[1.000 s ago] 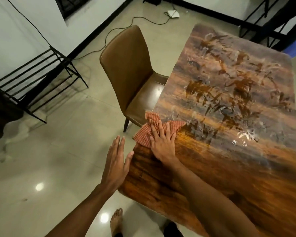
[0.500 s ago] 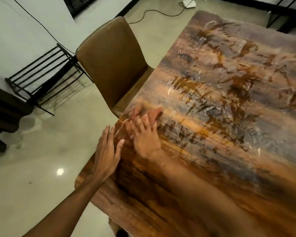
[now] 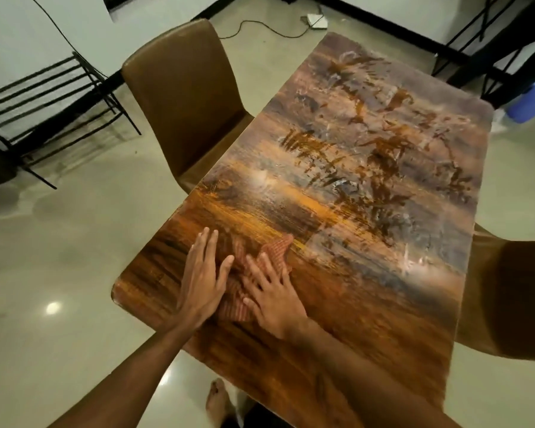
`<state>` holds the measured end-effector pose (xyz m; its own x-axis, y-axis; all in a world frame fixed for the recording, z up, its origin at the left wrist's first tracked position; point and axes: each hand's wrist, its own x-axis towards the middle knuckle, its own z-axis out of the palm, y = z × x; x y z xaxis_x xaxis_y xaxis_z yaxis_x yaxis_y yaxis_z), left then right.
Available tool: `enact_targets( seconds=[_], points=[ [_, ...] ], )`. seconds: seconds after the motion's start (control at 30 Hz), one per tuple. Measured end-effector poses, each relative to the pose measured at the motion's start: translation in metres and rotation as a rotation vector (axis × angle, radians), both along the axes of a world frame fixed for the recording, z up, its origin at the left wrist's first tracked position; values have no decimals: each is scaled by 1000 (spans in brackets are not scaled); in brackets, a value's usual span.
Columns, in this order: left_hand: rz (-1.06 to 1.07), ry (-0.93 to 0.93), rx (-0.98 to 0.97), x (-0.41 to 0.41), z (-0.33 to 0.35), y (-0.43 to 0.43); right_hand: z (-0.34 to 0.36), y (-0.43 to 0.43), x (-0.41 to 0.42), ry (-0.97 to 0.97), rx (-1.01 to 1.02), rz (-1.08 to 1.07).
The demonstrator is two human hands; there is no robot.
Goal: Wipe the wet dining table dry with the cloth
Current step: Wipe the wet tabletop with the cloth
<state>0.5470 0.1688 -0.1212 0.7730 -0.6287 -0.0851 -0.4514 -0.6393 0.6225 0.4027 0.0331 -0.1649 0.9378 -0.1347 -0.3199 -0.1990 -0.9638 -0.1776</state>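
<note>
Okay, small red-and-white checked cloth [image 3: 275,251] lies bunched on the near-left part of the long brown wood-grain dining table [image 3: 383,310], under both palms. Left hand [image 3: 203,279] is flat with straight fingers close together, covering the cloth's left edge and partly touching bare tabletop. Right hand [image 3: 272,295] is flat with fingers spread over the cloth's middle. Neither hand clenches or pinches; both just press down. Likely reason: flat palms spread the pressure so more fabric meets the wet surface, and two hands stop the rag bunching up and slipping. The cloth's long axis runs diagonally from its near-left end at the wrists to its far-right corner. That corner pokes out past the right fingertips towards the smeary wet film [image 3: 368,168] across the table's middle and far end. The wood nearest the person looks drier, so much appears left to wipe. A brown leather chair [image 3: 183,97] is tucked against the table's left side.
</note>
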Motion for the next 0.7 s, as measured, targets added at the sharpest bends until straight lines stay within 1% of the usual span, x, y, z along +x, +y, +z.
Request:
enact_targets(
  seconds=[0.03,0.07,0.1,0.17,0.2,0.23,0.27,0.3,0.33,0.4,0.47,0.5,0.53,0.6,0.63,0.7],
  points=[
    [2,-6,-13,-7,1,2,3,-4,-7,1,-8,68],
    [10,-4,-18,-12,1,5,5,-22,-8,-10,-39,83],
    [23,2,-16,-16,1,8,8,-44,-6,1,-81,44],
    [60,8,-2,-30,-1,18,16,-90,0,52,-150,-162],
    [78,6,3,-36,-2,22,20,-107,4,62,-148,-284],
    [93,5,8,-43,-1,25,23,-116,6,59,-109,-374],
    [111,1,18,-54,-1,26,23,-113,2,49,-50,-402],
    [123,1,25,-65,0,26,21,-100,-5,34,-21,-367],
    [132,5,30,-77,1,23,19,-82,-18,18,-17,-276],
    [152,10,35,-101,3,15,10,-46,-51,-6,-4,-13],
    [180,-10,42,-130,4,-4,5,-50,-82,-47,-16,198],
    [197,-18,54,-147,3,-16,6,-72,-92,-61,-17,242],
    [213,-20,65,-161,3,-25,7,-99,-97,-83,-40,216],
    [254,-24,81,-196,1,-46,6,-172,-107,-65,-47,35],
    [260,-22,83,-214,1,-56,8,-211,-115,-26,-51,-68],
    [252,-17,69,-250,-2,-72,11,-265,-135,6,-63,-198]
  ],
)
